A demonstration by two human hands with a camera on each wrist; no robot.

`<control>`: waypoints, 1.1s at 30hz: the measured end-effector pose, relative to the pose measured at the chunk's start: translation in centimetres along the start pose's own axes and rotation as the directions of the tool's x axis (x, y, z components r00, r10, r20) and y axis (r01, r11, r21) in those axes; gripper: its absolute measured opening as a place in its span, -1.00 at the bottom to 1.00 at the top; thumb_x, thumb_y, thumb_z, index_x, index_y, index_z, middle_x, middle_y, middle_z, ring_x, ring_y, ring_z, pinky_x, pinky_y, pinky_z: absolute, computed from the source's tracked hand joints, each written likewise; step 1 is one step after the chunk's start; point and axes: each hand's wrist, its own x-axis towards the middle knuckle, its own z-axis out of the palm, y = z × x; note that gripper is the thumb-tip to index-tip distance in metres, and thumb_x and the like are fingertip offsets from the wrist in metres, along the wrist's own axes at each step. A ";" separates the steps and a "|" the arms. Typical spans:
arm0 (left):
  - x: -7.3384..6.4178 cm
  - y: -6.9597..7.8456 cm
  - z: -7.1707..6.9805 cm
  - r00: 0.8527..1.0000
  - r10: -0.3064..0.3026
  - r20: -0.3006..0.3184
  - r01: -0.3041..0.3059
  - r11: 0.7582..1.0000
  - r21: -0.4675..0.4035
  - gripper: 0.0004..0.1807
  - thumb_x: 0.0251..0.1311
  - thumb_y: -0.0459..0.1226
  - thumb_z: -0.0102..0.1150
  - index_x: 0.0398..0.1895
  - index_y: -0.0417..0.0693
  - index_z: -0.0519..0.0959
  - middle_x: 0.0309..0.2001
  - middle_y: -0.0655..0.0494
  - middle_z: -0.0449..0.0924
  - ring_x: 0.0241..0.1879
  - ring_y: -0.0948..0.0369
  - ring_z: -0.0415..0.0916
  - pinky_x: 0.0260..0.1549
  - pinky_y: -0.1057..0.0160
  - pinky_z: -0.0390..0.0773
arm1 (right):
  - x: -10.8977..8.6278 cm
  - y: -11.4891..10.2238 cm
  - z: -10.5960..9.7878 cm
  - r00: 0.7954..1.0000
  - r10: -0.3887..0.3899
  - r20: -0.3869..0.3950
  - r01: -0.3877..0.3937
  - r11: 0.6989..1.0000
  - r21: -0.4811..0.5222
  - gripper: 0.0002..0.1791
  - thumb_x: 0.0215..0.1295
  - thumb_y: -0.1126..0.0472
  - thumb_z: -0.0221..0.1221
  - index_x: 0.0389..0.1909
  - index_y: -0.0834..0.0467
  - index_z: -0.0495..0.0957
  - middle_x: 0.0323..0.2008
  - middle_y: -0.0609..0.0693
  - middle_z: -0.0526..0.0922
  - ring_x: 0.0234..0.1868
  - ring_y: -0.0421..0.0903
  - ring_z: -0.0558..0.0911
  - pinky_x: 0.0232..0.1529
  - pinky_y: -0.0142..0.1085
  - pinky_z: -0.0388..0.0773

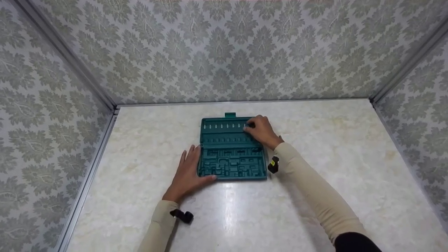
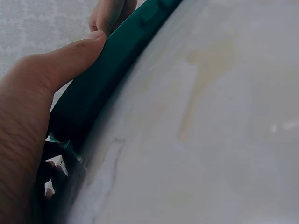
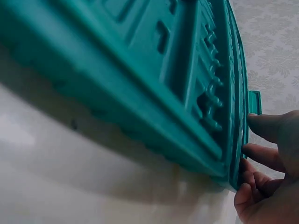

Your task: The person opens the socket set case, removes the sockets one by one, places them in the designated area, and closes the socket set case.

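Note:
An opened green plastic tool case (image 1: 231, 143) lies on the table, its lid half at the back and its moulded tray half in front. My left hand (image 1: 189, 173) rests at the front left corner, thumb along the front edge, fingers stretched beside the left side. In the left wrist view the left thumb (image 2: 77, 58) presses the case's top edge. My right hand (image 1: 260, 129) is over the lid's right end, thumb and forefinger pinching a small dark piece (image 1: 250, 124). The right wrist view shows the right fingers (image 3: 266, 156) bent at the lid's edge, fingertips partly hidden.
Small pale marks (image 1: 221, 126) line up in a row inside the lid. A clasp tab (image 1: 230, 114) sticks out at the lid's back edge. The marbled table (image 1: 332, 150) ends against patterned walls (image 1: 241, 52) at the back and sides.

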 end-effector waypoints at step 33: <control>0.0 0.1 -0.2 1.000 -0.008 0.019 0.008 1.000 0.016 0.53 0.05 0.54 0.40 0.86 0.00 -0.17 0.82 -0.04 -0.20 0.80 0.02 -0.37 0.73 -0.12 -0.35 | 1.0 -1.8 2.5 0.923 0.343 -0.175 -0.307 0.930 0.204 -0.66 0.52 0.33 0.31 0.24 0.28 0.74 0.21 0.24 0.69 0.29 0.21 0.62 0.47 0.21 0.40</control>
